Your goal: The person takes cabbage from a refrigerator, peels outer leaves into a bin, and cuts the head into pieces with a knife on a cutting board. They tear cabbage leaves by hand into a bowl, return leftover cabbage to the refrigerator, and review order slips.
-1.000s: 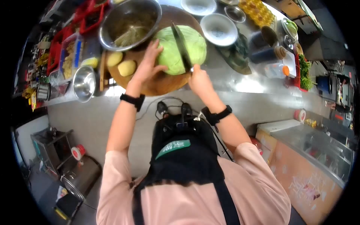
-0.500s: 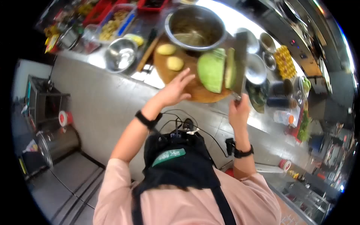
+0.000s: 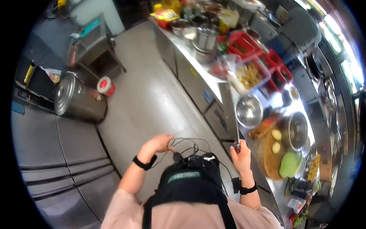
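My right hand (image 3: 241,156) is closed on the handle of a cleaver (image 3: 230,114), its broad blade pointing up beside the counter edge. Nothing shows in my left hand (image 3: 158,144), which hovers over the floor with loosely bent fingers, close to a thin black cable (image 3: 190,139). To the right of the cleaver is a round wooden cutting board (image 3: 271,162). On it lie two peeled yellow potatoes (image 3: 276,134) and a large pale green vegetable (image 3: 290,165) that looks like cabbage. A steel bowl (image 3: 249,111) stands next to the blade.
A deep steel basin (image 3: 298,131) sits behind the board. Farther along the counter are a tub of cut yellow pieces (image 3: 248,75), red baskets (image 3: 242,45) and steel pots (image 3: 206,39). A large metal drum (image 3: 82,99) and a red-and-white bucket (image 3: 106,86) stand on the floor at left.
My view has turned left, so the board now appears at right. My left hand has left the board's edge. The cleaver has moved away from the green vegetable, still in my right hand.
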A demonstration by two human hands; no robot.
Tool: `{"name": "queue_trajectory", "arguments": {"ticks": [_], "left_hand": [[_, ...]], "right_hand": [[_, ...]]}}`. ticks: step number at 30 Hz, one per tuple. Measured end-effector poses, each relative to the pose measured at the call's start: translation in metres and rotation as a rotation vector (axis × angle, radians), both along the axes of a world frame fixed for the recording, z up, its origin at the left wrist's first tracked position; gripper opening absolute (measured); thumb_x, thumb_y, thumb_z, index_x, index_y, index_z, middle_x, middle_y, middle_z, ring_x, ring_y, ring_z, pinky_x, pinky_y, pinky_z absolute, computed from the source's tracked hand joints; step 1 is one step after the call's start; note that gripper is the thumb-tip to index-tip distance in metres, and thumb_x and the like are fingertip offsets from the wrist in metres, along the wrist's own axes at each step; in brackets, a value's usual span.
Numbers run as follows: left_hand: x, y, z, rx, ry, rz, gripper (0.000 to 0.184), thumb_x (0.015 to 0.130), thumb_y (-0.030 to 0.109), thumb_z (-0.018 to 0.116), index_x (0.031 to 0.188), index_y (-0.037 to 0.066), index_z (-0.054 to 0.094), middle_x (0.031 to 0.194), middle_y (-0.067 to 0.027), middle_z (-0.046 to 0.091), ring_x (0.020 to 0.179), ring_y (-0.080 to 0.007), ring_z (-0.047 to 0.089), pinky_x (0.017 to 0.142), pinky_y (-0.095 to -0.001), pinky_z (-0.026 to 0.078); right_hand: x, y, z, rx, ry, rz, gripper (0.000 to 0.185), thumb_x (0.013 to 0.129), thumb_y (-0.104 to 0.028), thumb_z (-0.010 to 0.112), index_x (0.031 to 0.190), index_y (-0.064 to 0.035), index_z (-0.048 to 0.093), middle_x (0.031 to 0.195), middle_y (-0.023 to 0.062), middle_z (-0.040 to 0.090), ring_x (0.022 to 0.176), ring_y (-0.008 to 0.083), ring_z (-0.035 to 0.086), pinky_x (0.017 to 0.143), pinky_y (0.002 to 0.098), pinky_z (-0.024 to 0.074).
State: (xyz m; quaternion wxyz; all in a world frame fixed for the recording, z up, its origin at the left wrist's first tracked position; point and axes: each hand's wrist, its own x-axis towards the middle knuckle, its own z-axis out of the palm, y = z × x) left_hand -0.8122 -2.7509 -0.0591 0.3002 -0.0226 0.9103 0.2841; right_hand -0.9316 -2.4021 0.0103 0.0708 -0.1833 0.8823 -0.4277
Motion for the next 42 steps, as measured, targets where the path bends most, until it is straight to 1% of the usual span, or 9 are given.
{"name": "queue_trajectory", "arguments": {"ticks": [8,13,24,26,30,38,40,41,42], "left_hand": [[-0.098,-0.244,0.021,0.005,0.139,0.177,0.057,0.086,0.033,0.070,0.132,0.006,0.050,0.126,-0.0160,0.057,0.115,-0.0373,0.055,0.095,-0.0438,0.047],[-0.145,-0.425,0.023,-0.119,0.163,0.397,0.055,0.086,0.032,0.069,0.130,0.005,0.051,0.125,-0.0189,0.058,0.115,-0.0381,0.055,0.096,-0.0443,0.046],[-0.162,-0.714,0.013,-0.005,0.021,0.871,0.054,0.085,0.032,0.071,0.128,0.003,0.055,0.120,-0.0222,0.063,0.111,-0.0326,0.062,0.092,-0.0400,0.050],[-0.186,-0.783,0.007,0.061,0.014,0.873,0.059,0.085,0.043,0.070,0.128,0.005,0.056,0.122,-0.0207,0.062,0.114,-0.0331,0.059,0.095,-0.0410,0.048],[-0.283,-0.943,0.030,0.095,0.208,0.751,0.053,0.087,0.038,0.069,0.126,0.005,0.057,0.119,-0.0202,0.063,0.109,-0.0327,0.062,0.092,-0.0391,0.050],[-0.624,-1.196,0.134,0.007,0.586,0.303,0.040,0.086,0.023,0.070,0.116,-0.001,0.060,0.110,-0.0206,0.066,0.098,-0.0336,0.066,0.082,-0.0409,0.052],[-0.708,-1.235,0.147,-0.049,0.608,0.263,0.041,0.086,0.025,0.071,0.117,0.000,0.060,0.110,-0.0202,0.066,0.097,-0.0327,0.066,0.082,-0.0407,0.053],[-0.746,-1.247,0.157,-0.098,0.587,0.266,0.041,0.086,0.026,0.071,0.117,0.001,0.060,0.110,-0.0198,0.066,0.097,-0.0326,0.066,0.082,-0.0406,0.053],[-0.784,-1.265,0.150,-0.145,0.693,0.216,0.041,0.086,0.027,0.070,0.117,0.002,0.060,0.109,-0.0197,0.066,0.097,-0.0332,0.066,0.082,-0.0406,0.053]], "right_hand": [[-0.122,-0.277,0.000,0.062,0.037,0.281,0.023,0.083,-0.009,0.068,0.101,-0.0026,0.055,0.065,0.0151,0.057,0.059,0.0319,0.061,0.056,0.0374,0.0469],[-0.245,-0.484,-0.039,0.014,-0.008,0.422,0.027,0.083,-0.012,0.068,0.103,-0.0023,0.053,0.071,0.0218,0.060,0.071,0.0455,0.060,0.062,0.0470,0.0484],[-0.400,-0.894,0.012,-0.043,-0.091,0.629,0.028,0.085,-0.016,0.066,0.101,-0.0013,0.048,0.075,0.0216,0.064,0.073,0.0440,0.063,0.063,0.0502,0.0490],[-0.429,-0.964,0.004,-0.045,-0.079,0.633,0.028,0.085,-0.016,0.066,0.100,-0.0008,0.048,0.075,0.0221,0.065,0.073,0.0441,0.063,0.063,0.0502,0.0491],[-0.475,-1.075,0.017,-0.007,-0.097,0.558,0.028,0.085,-0.017,0.066,0.098,0.0006,0.048,0.074,0.0228,0.065,0.073,0.0445,0.064,0.063,0.0498,0.0494],[-0.601,-1.249,0.042,-0.010,-0.182,0.231,0.028,0.085,-0.019,0.066,0.097,-0.0005,0.049,0.073,0.0229,0.064,0.074,0.0450,0.063,0.064,0.0495,0.0492],[-0.641,-1.286,0.026,-0.030,-0.143,0.164,0.029,0.087,-0.018,0.066,0.101,0.0000,0.048,0.063,0.0140,0.058,0.055,0.0278,0.061,0.053,0.0396,0.0464],[-0.660,-1.302,0.027,-0.061,-0.236,0.105,0.029,0.085,-0.020,0.066,0.098,-0.0010,0.049,0.075,0.0218,0.064,0.076,0.0434,0.064,0.066,0.0486,0.0490],[-0.683,-1.320,0.015,-0.087,-0.234,0.082,0.030,0.085,-0.020,0.067,0.098,-0.0009,0.048,0.078,0.0223,0.064,0.078,0.0435,0.063,0.067,0.0489,0.0489]]}}
